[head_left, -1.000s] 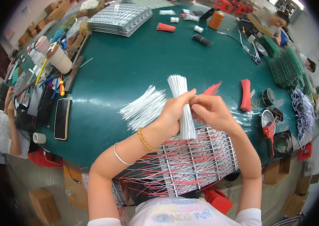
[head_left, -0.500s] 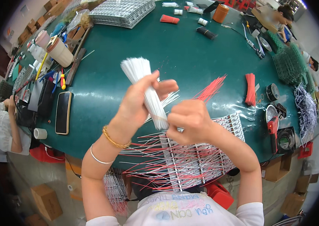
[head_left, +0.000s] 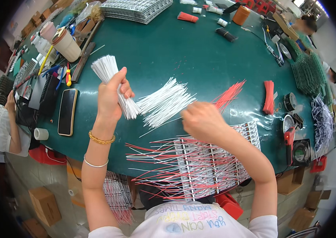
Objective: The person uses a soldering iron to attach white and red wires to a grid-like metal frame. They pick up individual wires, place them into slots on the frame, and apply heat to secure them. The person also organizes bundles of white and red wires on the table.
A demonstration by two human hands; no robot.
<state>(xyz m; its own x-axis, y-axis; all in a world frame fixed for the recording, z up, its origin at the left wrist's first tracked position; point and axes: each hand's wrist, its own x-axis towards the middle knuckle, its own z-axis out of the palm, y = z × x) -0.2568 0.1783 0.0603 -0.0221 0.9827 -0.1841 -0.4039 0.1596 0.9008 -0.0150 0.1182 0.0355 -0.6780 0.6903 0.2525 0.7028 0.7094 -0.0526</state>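
Observation:
A thick bundle of white wires [head_left: 106, 69] is gripped in my left hand [head_left: 111, 97], its ends fanned out above the thumb and its lower part pointing toward the table's middle. Loose white wires [head_left: 168, 101] lie in a heap just right of it. My right hand [head_left: 201, 119] is closed at the right end of that heap, over the far edge of the circuit board panel [head_left: 199, 166]. What its fingers hold, if anything, is hidden. Red and white wires [head_left: 152, 158] stick out leftward from the panel. Loose red wires [head_left: 230, 95] lie beyond my right hand.
A tied red wire bundle [head_left: 268, 97], a tape roll [head_left: 290, 101] and a red-handled tool [head_left: 289, 144] lie at the right. A phone [head_left: 67, 112] and a cup [head_left: 65, 44] are at the left. Stacked panels [head_left: 136, 10] stand at the back. A co-worker [head_left: 7, 123] sits at far left.
My left hand has moved left with the white bundle, away from my right hand. The heap of loose white wires now shows between them. My right hand has shifted slightly right.

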